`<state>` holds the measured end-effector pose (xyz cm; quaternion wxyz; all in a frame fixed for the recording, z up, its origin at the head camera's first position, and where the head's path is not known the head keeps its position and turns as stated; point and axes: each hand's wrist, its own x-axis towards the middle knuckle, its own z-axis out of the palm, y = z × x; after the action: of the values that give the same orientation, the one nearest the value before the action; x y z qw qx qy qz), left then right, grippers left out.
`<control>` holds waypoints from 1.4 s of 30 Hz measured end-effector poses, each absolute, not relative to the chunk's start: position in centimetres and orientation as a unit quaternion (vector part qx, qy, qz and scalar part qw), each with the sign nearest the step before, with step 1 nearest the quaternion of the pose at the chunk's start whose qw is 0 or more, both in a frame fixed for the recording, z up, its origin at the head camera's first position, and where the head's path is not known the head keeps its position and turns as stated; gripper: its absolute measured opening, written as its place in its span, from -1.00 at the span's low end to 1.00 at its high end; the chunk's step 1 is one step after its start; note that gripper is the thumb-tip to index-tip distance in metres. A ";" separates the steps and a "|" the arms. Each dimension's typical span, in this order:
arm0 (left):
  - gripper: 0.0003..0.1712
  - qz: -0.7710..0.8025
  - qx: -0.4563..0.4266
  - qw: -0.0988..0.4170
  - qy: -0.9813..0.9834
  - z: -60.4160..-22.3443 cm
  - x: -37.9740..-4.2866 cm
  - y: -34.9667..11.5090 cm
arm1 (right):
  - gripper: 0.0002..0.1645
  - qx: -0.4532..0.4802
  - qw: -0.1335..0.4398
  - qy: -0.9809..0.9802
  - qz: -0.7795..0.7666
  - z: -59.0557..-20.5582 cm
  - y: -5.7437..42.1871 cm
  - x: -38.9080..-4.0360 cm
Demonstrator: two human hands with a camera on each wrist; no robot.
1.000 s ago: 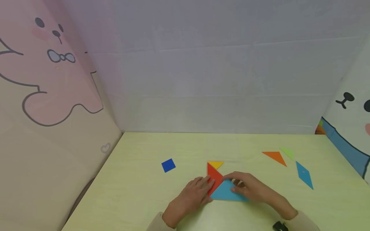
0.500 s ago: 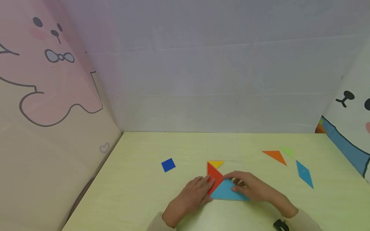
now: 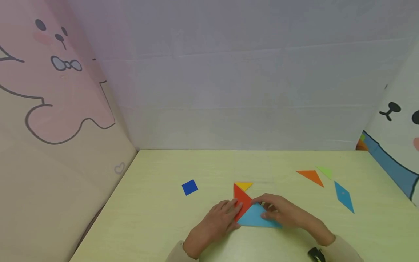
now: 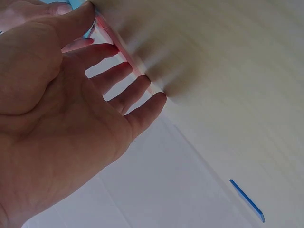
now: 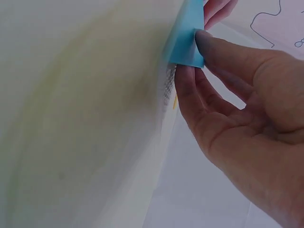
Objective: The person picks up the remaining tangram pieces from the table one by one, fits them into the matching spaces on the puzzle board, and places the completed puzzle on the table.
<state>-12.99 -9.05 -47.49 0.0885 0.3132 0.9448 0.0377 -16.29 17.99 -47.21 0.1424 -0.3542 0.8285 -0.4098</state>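
Observation:
Flat tangram pieces lie on the table. My left hand rests its outstretched fingers on a large red triangle; its thumb is by the lower left corner of a large light-blue triangle. With thumb and index finger, my right hand grips the light-blue triangle, which the right wrist view shows as a blue piece between the fingertips. Red and light-blue edges meet along a slanting line. A small yellow triangle touches the upper part of the red one.
A dark blue square lies alone to the left. Toward the right are an orange triangle, a pale green triangle and a blue parallelogram. Behind the pale yellow table rises a white sheet, with cartoon-printed sheets at both sides.

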 end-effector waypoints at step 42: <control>-0.26 0.032 0.326 0.080 0.941 -47.7 -13.2 -9.3 | -0.60 -0.337 0.103 0.876 -0.329 -47.4 17.1 -15.3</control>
<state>-13.16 -9.31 -47.73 0.0803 0.3258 0.9415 0.0323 -15.29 17.05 -47.40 0.1028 -0.3369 0.8763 -0.3287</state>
